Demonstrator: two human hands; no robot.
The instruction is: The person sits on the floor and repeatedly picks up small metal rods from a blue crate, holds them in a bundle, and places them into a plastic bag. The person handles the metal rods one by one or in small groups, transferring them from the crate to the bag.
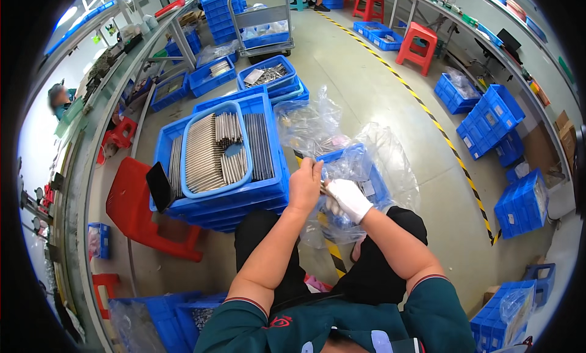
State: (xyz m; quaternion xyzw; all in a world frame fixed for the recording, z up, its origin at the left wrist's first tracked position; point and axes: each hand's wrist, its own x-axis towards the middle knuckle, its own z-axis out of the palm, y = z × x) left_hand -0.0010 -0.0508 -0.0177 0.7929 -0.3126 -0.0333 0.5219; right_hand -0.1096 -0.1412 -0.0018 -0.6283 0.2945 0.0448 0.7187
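My left hand (304, 183), bare, is closed with its fingertips pressed together in front of my knees. Close against it is my right hand (347, 200), in a white glove, its fingers also curled in. Something small and narrow seems to be between them, too hidden to name. Just beyond and under the hands is a blue crate (379, 183) lined with clear plastic bags (357, 161). To the left, a light-blue basket (249, 164) of slim metal rods (204, 151) rests on a stack of blue crates (278, 170). Darker rods (259, 145) stand beside the basket.
A black flat device (160, 187) leans at the stack's left corner, near a red chair (140, 200). Behind are more blue crates (268, 75) of metal parts and a trolley (262, 20). Yellow-black tape (427, 100) crosses the floor; workbenches line both sides. Another person (61, 100) is far left.
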